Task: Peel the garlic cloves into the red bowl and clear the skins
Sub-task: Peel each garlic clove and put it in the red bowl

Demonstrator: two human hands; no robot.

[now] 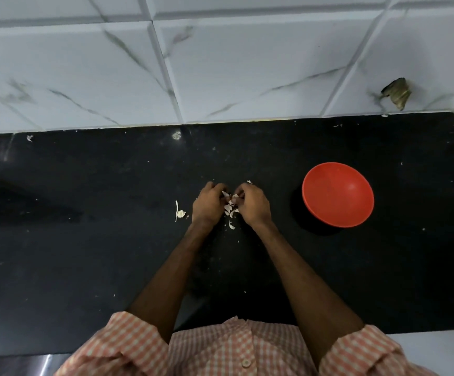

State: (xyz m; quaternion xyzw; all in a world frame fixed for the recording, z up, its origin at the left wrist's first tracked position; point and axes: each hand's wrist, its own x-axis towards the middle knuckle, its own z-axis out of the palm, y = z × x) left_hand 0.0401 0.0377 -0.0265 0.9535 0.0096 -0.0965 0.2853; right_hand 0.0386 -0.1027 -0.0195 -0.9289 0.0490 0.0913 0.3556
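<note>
As left hand (206, 204), right hand (253, 205) pinch clove (231, 198), red bowl (338, 195) apart.

head | worn high, faces forward-down | close over black counter (84, 240) | tiled wall (247, 63) beyond

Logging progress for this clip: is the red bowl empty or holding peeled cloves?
Empty: the red bowl sits upright on the counter, its inside showing only bare red, nothing in it.

Both forearms (174, 267) are stretching forward; left hand (209, 204) and right hand (254, 207) are meeting, curled fingers pinching a garlic clove (234, 198).
</note>
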